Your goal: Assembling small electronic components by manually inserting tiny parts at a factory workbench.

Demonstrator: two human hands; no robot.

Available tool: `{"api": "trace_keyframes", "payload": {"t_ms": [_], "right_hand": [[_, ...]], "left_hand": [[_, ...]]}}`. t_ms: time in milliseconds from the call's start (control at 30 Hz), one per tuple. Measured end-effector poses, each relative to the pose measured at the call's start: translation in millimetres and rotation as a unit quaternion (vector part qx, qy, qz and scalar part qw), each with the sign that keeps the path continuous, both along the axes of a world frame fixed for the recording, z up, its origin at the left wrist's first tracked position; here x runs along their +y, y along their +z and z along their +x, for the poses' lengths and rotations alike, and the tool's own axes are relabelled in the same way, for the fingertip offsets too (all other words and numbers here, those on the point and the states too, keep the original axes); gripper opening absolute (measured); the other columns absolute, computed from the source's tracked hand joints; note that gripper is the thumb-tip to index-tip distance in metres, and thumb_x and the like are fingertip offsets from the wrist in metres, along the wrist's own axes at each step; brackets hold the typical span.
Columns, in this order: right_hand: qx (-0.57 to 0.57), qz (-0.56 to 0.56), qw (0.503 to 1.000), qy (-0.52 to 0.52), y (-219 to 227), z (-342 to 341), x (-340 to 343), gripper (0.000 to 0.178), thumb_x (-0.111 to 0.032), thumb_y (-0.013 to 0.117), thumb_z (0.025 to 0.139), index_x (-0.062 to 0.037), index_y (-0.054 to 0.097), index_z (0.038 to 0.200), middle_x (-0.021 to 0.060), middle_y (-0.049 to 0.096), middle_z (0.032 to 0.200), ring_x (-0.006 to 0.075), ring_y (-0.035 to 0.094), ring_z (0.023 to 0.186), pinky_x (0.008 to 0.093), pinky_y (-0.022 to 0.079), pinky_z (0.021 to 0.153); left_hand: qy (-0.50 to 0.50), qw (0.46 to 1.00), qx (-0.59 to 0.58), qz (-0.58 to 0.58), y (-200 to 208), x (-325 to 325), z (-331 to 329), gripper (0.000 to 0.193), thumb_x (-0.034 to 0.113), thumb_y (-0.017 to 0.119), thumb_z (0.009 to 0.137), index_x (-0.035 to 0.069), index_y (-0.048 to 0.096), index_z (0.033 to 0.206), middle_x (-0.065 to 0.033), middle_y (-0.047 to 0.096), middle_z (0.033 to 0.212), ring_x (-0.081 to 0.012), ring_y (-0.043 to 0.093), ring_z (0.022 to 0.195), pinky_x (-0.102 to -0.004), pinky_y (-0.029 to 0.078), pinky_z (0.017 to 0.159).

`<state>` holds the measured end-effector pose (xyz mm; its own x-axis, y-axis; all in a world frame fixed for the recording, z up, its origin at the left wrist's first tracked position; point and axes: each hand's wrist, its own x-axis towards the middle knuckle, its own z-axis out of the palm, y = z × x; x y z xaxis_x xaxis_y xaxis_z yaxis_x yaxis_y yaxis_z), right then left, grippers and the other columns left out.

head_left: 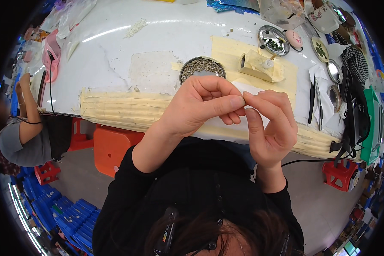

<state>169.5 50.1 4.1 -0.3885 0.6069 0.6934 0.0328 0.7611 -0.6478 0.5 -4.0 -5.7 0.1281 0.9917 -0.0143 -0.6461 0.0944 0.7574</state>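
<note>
My left hand (202, 104) and my right hand (271, 123) are raised close together over the front edge of a white table (158, 38). The fingertips of both hands pinch together at one point, on something too small to make out. Just behind my left hand stands a round metal dish (202, 66) filled with small greyish bits. A white sheet (254, 89) lies on the table under my hands. Further back sits a block wrapped in cream tape (260, 65) with a small white bottle on it.
Cream tape covers the table's front edge (123, 111). At the right lie tweezers (319, 102), small metal dishes (273, 40), cups and a green device (371, 123). Another person (25, 128) sits at the left. Orange (113, 145) and red stools (339, 173) stand below; blue crates (59, 209) lie at the lower left.
</note>
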Motion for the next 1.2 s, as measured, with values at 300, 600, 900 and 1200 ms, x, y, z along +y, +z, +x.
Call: {"api": "trace_keyframes", "payload": {"t_ms": [300, 600, 900, 1200], "right_hand": [[0.005, 0.046, 0.999, 0.018, -3.7, 9.7, 1.7, 0.023, 0.003, 0.077, 0.071, -0.0045, 0.069, 0.091, 0.0065, 0.064, 0.082, 0.0206, 0.058, 0.072, 0.0351, 0.048, 0.069], [-0.029, 0.106, 0.994, -0.03, -4.1, 8.2, -4.9, 0.025, -0.001, 0.075, 0.074, -0.0043, 0.071, 0.098, 0.0045, 0.065, 0.08, 0.0191, 0.058, 0.07, 0.0365, 0.048, 0.071], [0.008, -0.02, 0.998, 0.053, -6.4, 17.8, -9.0, 0.028, -0.001, 0.08, 0.068, -0.0069, 0.071, 0.093, 0.003, 0.065, 0.082, 0.0179, 0.059, 0.072, 0.0356, 0.047, 0.076], [0.006, -0.002, 0.997, 0.083, -10.8, 28.5, -15.8, 0.025, -0.003, 0.082, 0.068, -0.0089, 0.069, 0.088, 0.0035, 0.067, 0.083, 0.0169, 0.06, 0.074, 0.0352, 0.048, 0.074]], "left_hand": [[-0.021, 0.999, 0.045, 0.014, 2.4, -2.4, 2.8, 0.008, 0.002, 0.063, 0.089, -0.005, 0.065, 0.094, -0.0109, 0.068, 0.08, -0.0146, 0.069, 0.07, -0.0235, 0.057, 0.061], [0.013, 1.0, 0.02, 0.004, 2.0, -2.5, 4.5, 0.008, 0.002, 0.063, 0.09, -0.004, 0.065, 0.095, -0.0108, 0.068, 0.081, -0.0138, 0.068, 0.069, -0.0231, 0.057, 0.063], [-0.071, 0.996, 0.036, 0.033, 4.1, -7.3, 0.9, 0.01, 0.002, 0.068, 0.088, -0.006, 0.067, 0.094, -0.0107, 0.07, 0.082, -0.0118, 0.067, 0.073, -0.0219, 0.055, 0.065], [-0.08, 0.994, 0.08, 0.015, 6.0, -18.9, 4.4, 0.007, -0.004, 0.066, 0.084, -0.007, 0.067, 0.09, -0.0124, 0.067, 0.082, -0.0139, 0.066, 0.071, -0.0223, 0.053, 0.063]]}}
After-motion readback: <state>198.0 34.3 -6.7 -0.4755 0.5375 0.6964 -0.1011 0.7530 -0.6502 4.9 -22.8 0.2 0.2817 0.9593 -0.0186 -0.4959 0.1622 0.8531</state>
